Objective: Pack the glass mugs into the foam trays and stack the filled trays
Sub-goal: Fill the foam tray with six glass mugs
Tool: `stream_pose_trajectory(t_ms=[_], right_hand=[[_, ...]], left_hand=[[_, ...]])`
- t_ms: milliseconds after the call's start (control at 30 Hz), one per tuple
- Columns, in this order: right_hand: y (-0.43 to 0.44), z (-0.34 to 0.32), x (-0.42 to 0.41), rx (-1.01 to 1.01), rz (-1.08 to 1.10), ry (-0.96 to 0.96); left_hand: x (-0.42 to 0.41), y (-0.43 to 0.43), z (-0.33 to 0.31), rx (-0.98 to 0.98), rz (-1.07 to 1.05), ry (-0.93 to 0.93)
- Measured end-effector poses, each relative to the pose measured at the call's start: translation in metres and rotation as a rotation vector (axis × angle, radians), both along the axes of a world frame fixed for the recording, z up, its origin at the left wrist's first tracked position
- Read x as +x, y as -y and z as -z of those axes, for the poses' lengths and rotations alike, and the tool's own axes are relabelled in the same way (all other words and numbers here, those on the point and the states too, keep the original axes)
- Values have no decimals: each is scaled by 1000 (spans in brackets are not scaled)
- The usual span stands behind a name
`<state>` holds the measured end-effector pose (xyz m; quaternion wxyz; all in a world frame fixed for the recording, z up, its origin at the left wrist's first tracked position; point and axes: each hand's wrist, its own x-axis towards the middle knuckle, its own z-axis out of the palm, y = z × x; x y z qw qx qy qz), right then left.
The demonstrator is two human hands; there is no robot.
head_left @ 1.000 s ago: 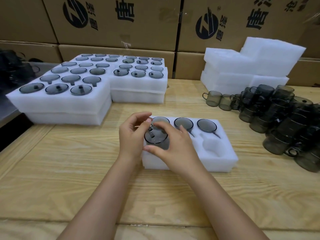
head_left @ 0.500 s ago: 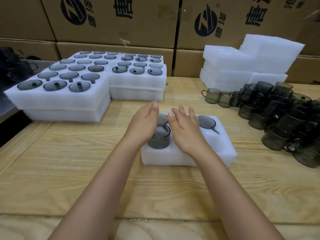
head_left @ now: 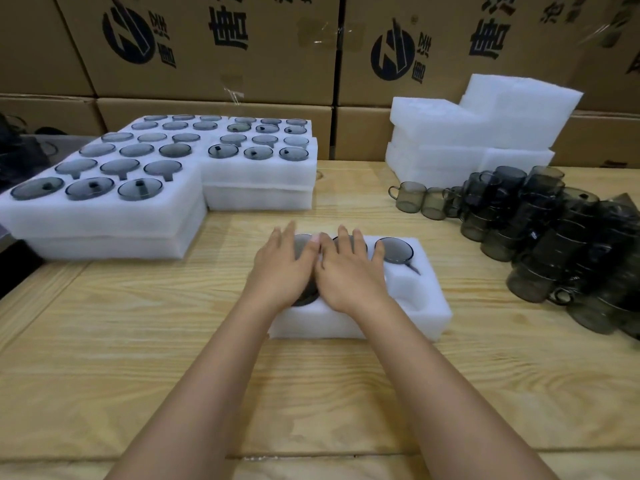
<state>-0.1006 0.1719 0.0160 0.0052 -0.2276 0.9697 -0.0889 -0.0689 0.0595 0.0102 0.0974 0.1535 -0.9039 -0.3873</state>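
Flattened both hands since half a second ago, and sunk the near-left mug (head_left: 306,296) from standing proud of the foam to almost level with it. Presses now with the left hand (head_left: 282,268) palm-down over that mug, with the right hand (head_left: 349,271) laid flat and touching it side by side. Shows straight fingers on both, so a released grip on each side, nothing grasped. Cannot tell the right palm's bearing: on the mug or only on the foam tray (head_left: 422,317). Counts as done, by the look of it: three mugs in the tray's back row, with the rightmost back-row mug (head_left: 394,250) fully in view and the other two half hidden under fingers. Counts as done too the filled stacks (head_left: 104,220) at the far left of the worktop (head_left: 138,358), two layers deep, with every visible top pocket occupied. Counts as nearly done: seating the fourth mug. Leaves at least one front pocket (head_left: 407,289) bare to the right of the right hand, perhaps a second hidden beneath that hand. Leaves also a large heap of loose mugs (head_left: 554,237) at the right, well apart from the tray, and a pile of empty foam trays (head_left: 485,133) behind it against the cartons (head_left: 214,46). Judged so: well begun, far from finished, with this tray roughly two-thirds packed and not yet stacked.
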Motion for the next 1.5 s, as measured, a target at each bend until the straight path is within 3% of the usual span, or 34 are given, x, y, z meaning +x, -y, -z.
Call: stream_pose_trajectory(t_ms=[100, 167, 267, 367, 433, 500, 533, 600, 667, 800, 1100, 1400, 1500], right_hand=[[2, 3, -2, -50, 10, -20], [2, 3, -3, -54, 8, -25], [0, 0, 0, -110, -8, 13], [-10, -10, 7, -462, -75, -32], [-31, -22, 8, -618, -58, -401], [-66, -34, -2, -565, 131, -760], [-86, -39, -10, -516, 257, -817], [-127, -43, -26, -412, 501, -768], [-160, -39, -38, -334, 684, -602], [-185, -26, -45, -227, 796, -368], [-190, -20, -52, -314, 746, -354], [-141, -33, -11, -787, 448, -495], [-103, -33, 11, -958, 271, -427]], left_hand=[[9, 11, 10, 680, -3, -250], [15, 17, 22, 900, 28, -324], [15, 20, 30, 905, 112, -378], [12, 23, 29, 954, 102, -398], [9, 26, 31, 973, 111, -394], [6, 28, 34, 988, 84, -383], [5, 29, 34, 988, 74, -383], [5, 29, 35, 990, 83, -386], [5, 29, 35, 1001, 97, -389], [4, 28, 36, 1014, 85, -397], [6, 26, 33, 1028, 68, -388], [6, 27, 33, 1050, 77, -376], [7, 27, 32, 1050, 76, -377]])
